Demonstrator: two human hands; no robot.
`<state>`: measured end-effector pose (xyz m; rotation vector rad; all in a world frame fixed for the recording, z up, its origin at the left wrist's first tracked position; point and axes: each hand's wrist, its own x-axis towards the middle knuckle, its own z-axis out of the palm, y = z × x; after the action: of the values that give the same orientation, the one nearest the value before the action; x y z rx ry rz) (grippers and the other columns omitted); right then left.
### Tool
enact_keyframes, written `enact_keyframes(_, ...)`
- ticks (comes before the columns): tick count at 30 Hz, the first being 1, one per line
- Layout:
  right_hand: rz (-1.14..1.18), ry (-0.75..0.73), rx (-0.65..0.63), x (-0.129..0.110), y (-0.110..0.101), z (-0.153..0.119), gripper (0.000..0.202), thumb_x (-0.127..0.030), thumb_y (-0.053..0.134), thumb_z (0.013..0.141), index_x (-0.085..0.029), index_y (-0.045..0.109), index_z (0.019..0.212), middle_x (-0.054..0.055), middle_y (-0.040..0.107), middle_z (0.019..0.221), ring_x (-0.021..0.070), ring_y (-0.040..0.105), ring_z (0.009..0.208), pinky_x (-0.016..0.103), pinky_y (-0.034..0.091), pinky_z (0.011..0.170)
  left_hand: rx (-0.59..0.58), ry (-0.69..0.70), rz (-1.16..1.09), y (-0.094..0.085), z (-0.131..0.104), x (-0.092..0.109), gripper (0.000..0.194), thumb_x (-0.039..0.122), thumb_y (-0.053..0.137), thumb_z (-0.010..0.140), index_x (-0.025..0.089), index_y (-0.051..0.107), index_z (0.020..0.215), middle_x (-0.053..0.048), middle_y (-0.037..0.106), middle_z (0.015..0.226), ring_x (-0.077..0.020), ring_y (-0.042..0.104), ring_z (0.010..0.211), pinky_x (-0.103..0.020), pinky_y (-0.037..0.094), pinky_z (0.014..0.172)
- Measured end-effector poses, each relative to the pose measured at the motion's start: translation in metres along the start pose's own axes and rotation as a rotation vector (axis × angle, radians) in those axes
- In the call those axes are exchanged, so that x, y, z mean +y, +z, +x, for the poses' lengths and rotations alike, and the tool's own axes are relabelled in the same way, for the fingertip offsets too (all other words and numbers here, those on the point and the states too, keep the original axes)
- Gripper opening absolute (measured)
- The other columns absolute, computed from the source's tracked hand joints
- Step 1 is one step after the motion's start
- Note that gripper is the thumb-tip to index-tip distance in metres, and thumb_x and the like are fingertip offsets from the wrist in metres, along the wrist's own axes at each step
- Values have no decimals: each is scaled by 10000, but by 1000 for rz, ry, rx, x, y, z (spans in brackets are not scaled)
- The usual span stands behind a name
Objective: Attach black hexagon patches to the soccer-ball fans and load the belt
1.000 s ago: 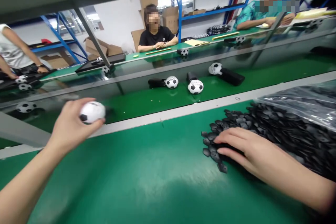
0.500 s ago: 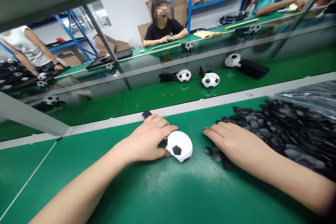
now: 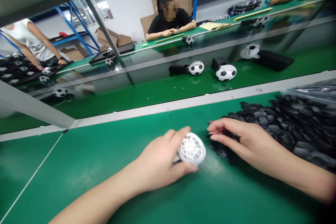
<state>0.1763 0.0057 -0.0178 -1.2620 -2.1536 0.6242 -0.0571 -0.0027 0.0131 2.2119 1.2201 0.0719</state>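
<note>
My left hand [image 3: 165, 159] is closed around the head of a small white handheld fan [image 3: 193, 148], just above the green bench. Its round slotted grille faces up; the handle is mostly hidden under my palm. To its right, my right hand [image 3: 233, 136] has thumb and forefinger nearly together at the left edge of a heap of black five-sided plastic pieces [image 3: 294, 122]. A small dark piece shows at the fingertips, partly hidden by them.
Beyond the bench's metal rail [image 3: 168, 106], several football-patterned fans with black handles lie on a green conveyor [image 3: 147, 94]. A clear plastic bag [image 3: 315, 91] lies behind the heap. A person in black [image 3: 170, 21] sits across the line. A grey post [image 3: 34, 103] stands at left.
My left hand has turned the fan, so its grille now faces up instead of the side with the black pentagon. My right fingers have drawn into a pinch beside the heap.
</note>
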Motion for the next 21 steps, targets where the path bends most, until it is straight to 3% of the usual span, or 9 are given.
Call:
enact_keyframes(3,16,-51,5,-6,0,-2,156,-266,448,886,-240,595,840,23,632,848,187,598,809,277,476,663,118,-46,10,5,7,-3,722,494,560,760,206,272,1357,-99,464,1282,-280,448,1156,-439,396,956)
enact_keyframes(9,-71,-444,-48,-26,9,-8,258,-127,375,903,-239,557,1047,40,627,896,171,554,813,316,423,715,130,-11,44,11,10,-2,739,468,527,781,196,198,1385,-116,469,1261,-292,497,1086,-453,453,871)
enact_keyframes(12,-146,-534,-58,-36,17,-7,239,-138,348,925,-190,562,1018,50,635,822,178,543,765,336,398,693,138,5,58,13,10,-2,768,425,545,761,193,174,1392,-122,476,1248,-289,515,1061,-440,470,843)
enact_keyframes(16,-132,-528,2,-31,27,-4,185,-140,383,916,-191,548,984,38,627,843,167,554,769,326,413,700,141,18,47,14,11,-4,800,455,560,741,186,178,1390,-123,469,1270,-294,518,1069,-444,469,853)
enact_keyframes(18,-116,-443,91,-24,30,-4,142,-187,464,890,-195,521,1021,62,609,954,187,559,879,333,441,763,153,31,45,14,10,-4,753,488,530,766,182,215,1378,-118,464,1286,-289,511,1088,-446,460,875)
enact_keyframes(21,-110,-264,137,-18,31,-4,264,-306,530,853,-191,488,1086,125,547,1137,249,509,1068,388,460,853,179,39,54,13,10,-3,707,498,527,772,182,271,1349,-111,464,1294,-282,510,1099,-444,460,883)
